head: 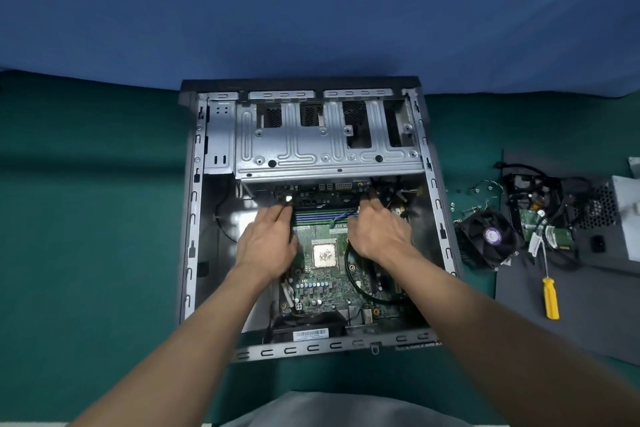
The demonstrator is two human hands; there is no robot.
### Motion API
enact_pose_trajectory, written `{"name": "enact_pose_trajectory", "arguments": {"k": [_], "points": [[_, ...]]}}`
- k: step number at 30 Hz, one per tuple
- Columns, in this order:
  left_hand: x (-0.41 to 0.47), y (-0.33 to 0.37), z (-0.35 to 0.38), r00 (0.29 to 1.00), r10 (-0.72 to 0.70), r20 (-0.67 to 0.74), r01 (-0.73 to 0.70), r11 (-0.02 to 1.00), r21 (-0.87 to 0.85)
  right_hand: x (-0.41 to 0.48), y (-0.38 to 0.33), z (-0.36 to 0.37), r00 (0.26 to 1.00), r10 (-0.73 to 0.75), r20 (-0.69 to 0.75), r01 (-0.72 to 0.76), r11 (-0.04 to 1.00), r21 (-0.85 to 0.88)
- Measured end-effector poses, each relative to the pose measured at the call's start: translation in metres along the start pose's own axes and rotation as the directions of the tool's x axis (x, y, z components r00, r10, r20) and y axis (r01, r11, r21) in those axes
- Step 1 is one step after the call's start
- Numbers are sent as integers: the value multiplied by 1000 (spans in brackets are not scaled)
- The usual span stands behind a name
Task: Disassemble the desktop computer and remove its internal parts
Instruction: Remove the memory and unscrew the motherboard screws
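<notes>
single head view, looking steeply down, close over open computer case [304, 218] on table.

A yellow-handled steel screwdriver [550, 300] lies on a dark grey mat [588, 319] well right of the right hand [377, 236]. Teal cloth [86, 218] spreads left of the left hand [266, 246].

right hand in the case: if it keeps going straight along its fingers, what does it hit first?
Probably the black cables just beyond the right hand, at the far edge of the motherboard; then the lower lip of the drive cage. Depth is unclear, so it might clear the cables.
</notes>
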State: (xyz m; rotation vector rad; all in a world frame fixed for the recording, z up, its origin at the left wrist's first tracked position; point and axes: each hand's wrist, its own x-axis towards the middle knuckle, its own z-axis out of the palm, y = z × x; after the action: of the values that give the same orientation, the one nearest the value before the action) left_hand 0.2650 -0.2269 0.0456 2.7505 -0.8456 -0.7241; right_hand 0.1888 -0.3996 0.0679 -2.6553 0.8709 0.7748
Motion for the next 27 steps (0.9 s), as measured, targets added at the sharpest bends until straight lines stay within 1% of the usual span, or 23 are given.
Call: {"name": "enact_pose_trajectory", "arguments": {"k": [3,6,8,10,12,14,16,18,21,23,25,27], "points": [[14,2,-7,998,35,-51,-31,996,82,6,3,-3,999,24,40,-23,999,-28],[27,6,-15,999,28,-32,-22,988,155,2,9,-3,997,-28,-67,27,1000,-2],[35,8,-18,1000,24,-9,-21,981,194,-1,10,-3,994,-60,-94,60,998,2],[38,9,-17,1000,7,3,-7,981,195,-2,7,-2,990,-71,-119,72,997,0],[39,9,-16,1000,-4,-7,6,981,196,-1,5,-3,985,-48,-164,56,998,39],[38,9,-14,1000,-2,-23,7,978,208,2,7,-3,985,19,-173,-11,999,47],[36,8,-13,999,-1,-33,8,976,220,6,10,-1,985,71,-160,-72,997,-1],[36,8,-12,999,7,-54,5,972,234,8,11,3,980,89,-178,-95,995,-22],[39,10,-15,998,22,-63,-4,965,262,12,11,5,966,50,-253,-39,998,48],[42,11,-17,998,38,-51,-22,960,278,15,12,4,964,58,-260,-38,996,81],[44,13,-20,998,58,-34,-47,959,281,16,11,4,967,57,-250,-41,997,69],[45,14,-22,996,85,-26,-73,953,294,15,10,5,976,25,-218,-22,1000,14]]}}
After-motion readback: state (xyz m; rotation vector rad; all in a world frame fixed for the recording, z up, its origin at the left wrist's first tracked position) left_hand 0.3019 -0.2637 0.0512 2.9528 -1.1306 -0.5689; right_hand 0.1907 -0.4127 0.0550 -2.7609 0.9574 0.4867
